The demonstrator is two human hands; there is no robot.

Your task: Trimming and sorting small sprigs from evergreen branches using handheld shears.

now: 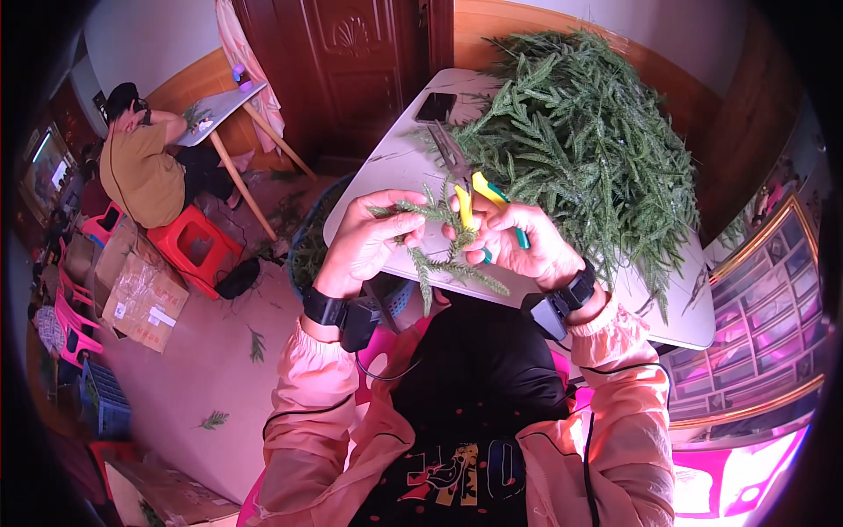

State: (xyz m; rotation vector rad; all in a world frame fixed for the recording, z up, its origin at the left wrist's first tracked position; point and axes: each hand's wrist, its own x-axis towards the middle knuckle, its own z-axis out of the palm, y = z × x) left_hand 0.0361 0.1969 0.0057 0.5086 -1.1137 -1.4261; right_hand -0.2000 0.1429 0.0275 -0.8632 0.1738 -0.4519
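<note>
My left hand (371,239) is closed, its thumb and fingers pinching a tip of a green artificial pine sprig (435,263) in front of my chest. Several needled branches of the sprig spread out and hang down between my hands. Long-nose pliers (454,158) with yellow and green handles lie in my right hand (536,246), their jaws pointing up and away from me. The right fingers curl around the handles, and their tips also reach the sprig's stem. Whether they grip that stem, I cannot tell.
A large heap of pine sprigs (588,149) covers the right of the white table (386,158). A phone (436,107) lies near the far edge. Below left stands a blue basket (303,241). Another person (145,167) sits on a red stool (195,246), near a cardboard box (145,294).
</note>
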